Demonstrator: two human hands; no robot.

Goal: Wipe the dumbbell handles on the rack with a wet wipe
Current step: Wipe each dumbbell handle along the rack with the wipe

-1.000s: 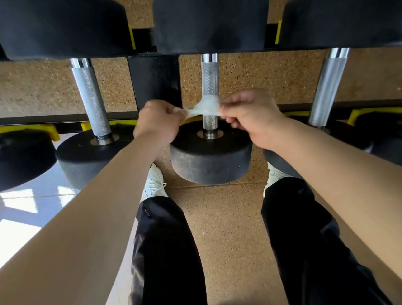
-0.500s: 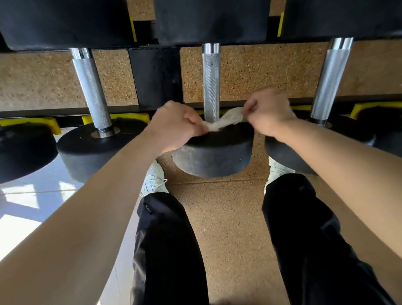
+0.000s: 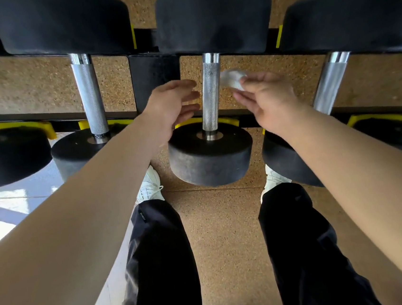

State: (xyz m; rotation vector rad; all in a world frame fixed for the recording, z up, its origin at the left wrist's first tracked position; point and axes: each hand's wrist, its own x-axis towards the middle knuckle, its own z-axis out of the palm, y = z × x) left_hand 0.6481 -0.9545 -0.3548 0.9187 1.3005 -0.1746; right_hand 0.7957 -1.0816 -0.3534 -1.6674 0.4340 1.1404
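Speckled cork-brown floor (image 3: 222,224) fills the view, and across the far half runs the black rack (image 3: 155,77) with its yellow cradles (image 3: 229,122) and a row of black-headed dumbbells lying near-to-far. All eyes on the centre dumbbell (image 3: 210,158): its near head sits on the front rail, its far head is up at the back, and the knurled steel handle (image 3: 210,94) between them is bare along its whole length.

On the left of that handle is the left hand (image 3: 172,105), fingers (image 3: 189,95) spread apart and loosely extended toward the steel, holding nothing. They are just beside the handle; whether they brush it, I cannot tell.

On the right is the right hand (image 3: 269,103), and that's where the wet wipe (image 3: 232,78) is! It is a small white crumpled wad, blurred, pinched at the tips of the thumb and forefinger, just right of the handle near its far end. The other fingers on that hand are relaxed and open below it. The wipe is close against the steel, though the blur hides whether it touches.

1 more knurled handle (image 3: 90,97) lies well to the left and a smoother, shinier one (image 3: 331,81) to the right, neither with a hand near it.

Down in the near half are 2 legs in black trousers (image 3: 162,268) and white shoes (image 3: 149,185), planted on the floor just short of the rack.
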